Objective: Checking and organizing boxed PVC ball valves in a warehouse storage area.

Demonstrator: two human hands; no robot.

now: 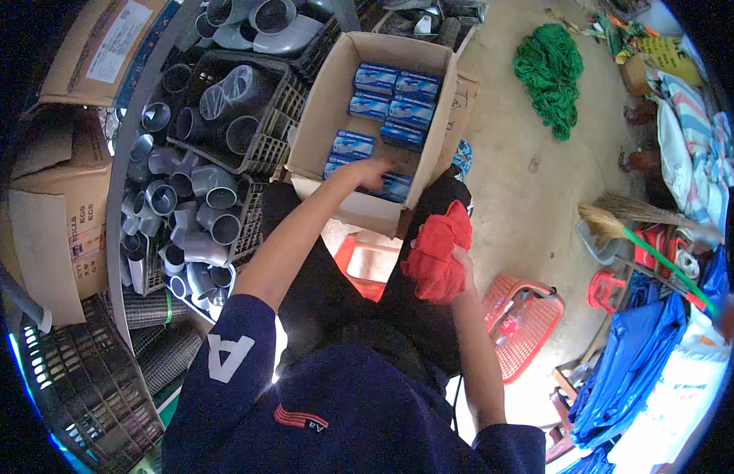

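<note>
1. Facing an open brown carton (319,118) at 12 o'clock, close to the knees of the black trousers (418,332).
2. Seeing small blue boxes (353,144) inside that carton: most grouped around its 1 o'clock, a few near its 7 o'clock, another at its 5 o'clock, with bare cardboard between the groups.
3. Reaching the left hand (372,172) down into the carton, toward its 6 o'clock, fingers pointing to about 3 o'clock, right by the 5 o'clock box. Cannot tell whether gripping that box, touching it or hovering just above.
4. Clutching a bunched red cloth (434,253) in the right hand (463,265), at 3 o'clock, outside the carton and over the right thigh; gripping it from the 4 o'clock side.
5. Holding both hands apart from each other, one inside the carton, one outside.
6. Having grey pipe fittings (225,229) close by at 9 o'clock, with more in a black crate (266,142) at 10 o'clock.
7. Seeing a green net (549,75) on the floor between 1 and 2 o'clock, and a broom (602,220) at 3 o'clock.
8. Having a red basket (533,336) at 4 o'clock, with a small red stool (604,291) and blue sheeting (632,363) farther out that way.
</note>
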